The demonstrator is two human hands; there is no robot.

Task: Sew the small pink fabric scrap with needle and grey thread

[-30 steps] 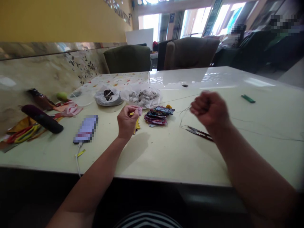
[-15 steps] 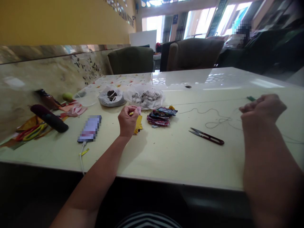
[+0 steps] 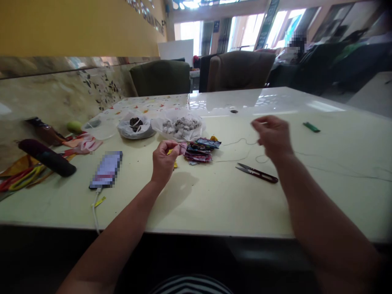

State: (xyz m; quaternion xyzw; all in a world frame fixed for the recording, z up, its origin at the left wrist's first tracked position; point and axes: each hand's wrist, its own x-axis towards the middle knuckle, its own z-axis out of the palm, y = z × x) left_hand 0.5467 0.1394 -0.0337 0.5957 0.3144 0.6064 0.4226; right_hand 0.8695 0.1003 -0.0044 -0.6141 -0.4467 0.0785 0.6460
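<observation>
Between the thumb and fingers of my left hand (image 3: pixel 165 160) is a small pink piece of cloth (image 3: pixel 183 148). A yellow piece (image 3: pixel 175 164) shows just behind that hand. Right beside it lies a stack of dark, colourful pieces (image 3: pixel 200 150). My right hand (image 3: pixel 272 134) is raised over the table, fingers pinched together; whatever they hold is too small to make out. Thin dark thread (image 3: pixel 238 142) runs across the table from the stack past my right hand. Red-handled thread snips (image 3: pixel 258 173) lie below that hand, blades pointing left.
Two plastic bags, one with dark bits (image 3: pixel 136 125) and one with whitish lumps (image 3: pixel 180 125), stand behind the stack. A phone (image 3: pixel 107 169) on a cable, a dark cylinder (image 3: pixel 47 157) and cloth lie left. A green item (image 3: pixel 311 127) lies right. Chairs stand beyond the table.
My right hand has moved left and inward from the far right, uncovering the green item. My left hand stays pinched on the pink cloth, now closer to the stack. The view has shifted slightly.
</observation>
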